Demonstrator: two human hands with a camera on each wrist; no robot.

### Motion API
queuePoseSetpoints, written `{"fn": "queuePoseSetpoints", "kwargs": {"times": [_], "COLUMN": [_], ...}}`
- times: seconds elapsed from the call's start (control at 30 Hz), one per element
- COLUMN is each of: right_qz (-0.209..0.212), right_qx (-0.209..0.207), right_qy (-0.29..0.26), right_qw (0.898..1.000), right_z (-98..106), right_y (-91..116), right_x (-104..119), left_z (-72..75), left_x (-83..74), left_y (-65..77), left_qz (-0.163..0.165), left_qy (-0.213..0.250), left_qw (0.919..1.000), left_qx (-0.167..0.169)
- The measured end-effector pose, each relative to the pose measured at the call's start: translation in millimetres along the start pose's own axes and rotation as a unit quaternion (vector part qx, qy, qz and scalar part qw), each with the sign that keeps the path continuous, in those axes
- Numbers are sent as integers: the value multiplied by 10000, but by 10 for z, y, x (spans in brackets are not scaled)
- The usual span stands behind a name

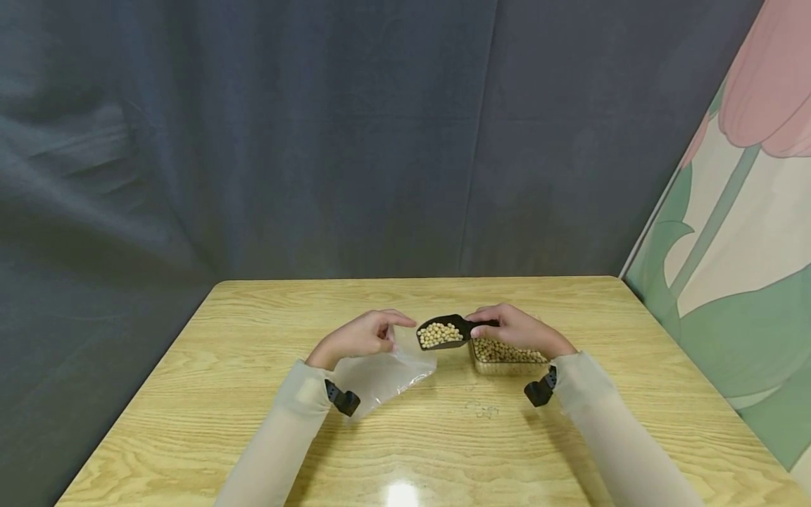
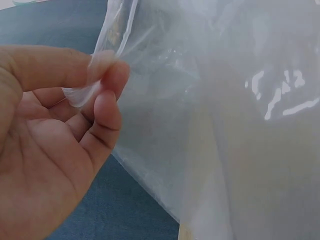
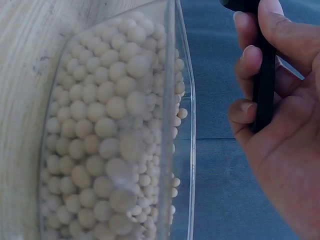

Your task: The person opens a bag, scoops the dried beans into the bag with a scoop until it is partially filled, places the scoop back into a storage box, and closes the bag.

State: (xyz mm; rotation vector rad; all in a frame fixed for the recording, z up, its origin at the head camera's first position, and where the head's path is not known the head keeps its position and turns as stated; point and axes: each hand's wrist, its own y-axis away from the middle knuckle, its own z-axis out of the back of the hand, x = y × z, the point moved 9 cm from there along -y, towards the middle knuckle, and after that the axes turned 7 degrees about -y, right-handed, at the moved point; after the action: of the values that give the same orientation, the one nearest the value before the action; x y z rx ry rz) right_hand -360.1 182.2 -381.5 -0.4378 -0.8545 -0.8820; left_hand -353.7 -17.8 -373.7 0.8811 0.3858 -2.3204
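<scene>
My left hand (image 1: 362,336) pinches the rim of a clear plastic bag (image 1: 380,377) between thumb and fingers. In the left wrist view the bag's upper edge (image 2: 120,30) runs through the pinch. Curled round the black handle of a scoop (image 1: 457,322), my right hand (image 1: 514,328) holds it level above the table. Pale round beans (image 1: 439,334) lie in the scoop, whose tip is close to the left hand's fingertips and the bag's mouth. Below the right hand stands a clear container (image 1: 500,368) of the same beans, seen through its wall (image 3: 110,140) in the right wrist view.
The container and bag are on a light wooden table (image 1: 266,317). A dark curtain (image 1: 342,141) hangs behind its far edge, and a flower-patterned panel (image 1: 741,246) stands on the right. Small grey marks (image 1: 483,409) show on the tabletop in front of the container.
</scene>
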Motion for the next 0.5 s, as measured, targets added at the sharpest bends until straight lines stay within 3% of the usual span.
{"fn": "queuePoseSetpoints", "kwargs": {"times": [0.17, 0.5], "right_qz": [-142, -38], "right_qx": [87, 200], "right_qy": [58, 410], "right_qw": [9998, 9990], "right_z": [2, 21], "right_y": [-15, -54], "right_x": [0, 87], "left_z": [6, 25], "left_x": [-2, -14], "left_y": [5, 21], "left_qz": [-16, -39], "left_qy": [43, 171], "left_qw": [10000, 9998], "left_qx": [-28, -136]}}
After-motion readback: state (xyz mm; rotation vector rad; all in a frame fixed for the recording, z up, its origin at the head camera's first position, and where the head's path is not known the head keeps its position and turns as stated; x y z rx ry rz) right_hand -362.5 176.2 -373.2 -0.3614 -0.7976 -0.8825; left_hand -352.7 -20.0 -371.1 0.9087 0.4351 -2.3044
